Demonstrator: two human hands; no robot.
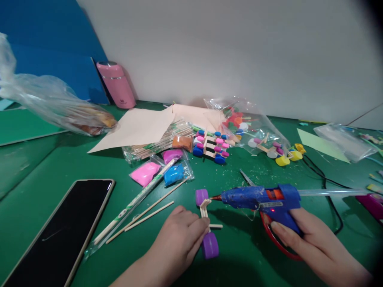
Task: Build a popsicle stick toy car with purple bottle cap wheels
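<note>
A: Purple caps on pale sticks: a small stick frame (206, 223) on the green table (36, 191), pinned under the left hand (179, 233). Fingers curled over the near end, pressing down, closed on the frame.

B: And the long axis?

A: Running away from the body, nearly straight: one purple cap (210, 245) close in by the fingertips, the other purple cap (201, 197) at the far end, free of the hand.

B: Right hand (311, 239)?

A: Wrapped around the grip of the blue glue gun (263, 199), closed tight, a finger along the trigger side. Gun lying crosswise to the frame, nozzle (216, 197) aimed left, tip just beside the far cap where the sticks cross. Touching or not: cannot tell.

B: So, frame to the left of the gun?

A: Yes, left of the nozzle and level with it. Left hand nearer the frame, already on it; right hand well off to the right, reaching in only through the gun.

B: Around them?

A: Loose wooden skewers (143, 217) left of the frame, a dark phone (62, 235) further left, packets of coloured clay (161, 169) behind, red-handled scissors (278, 243) under the gun.
</note>
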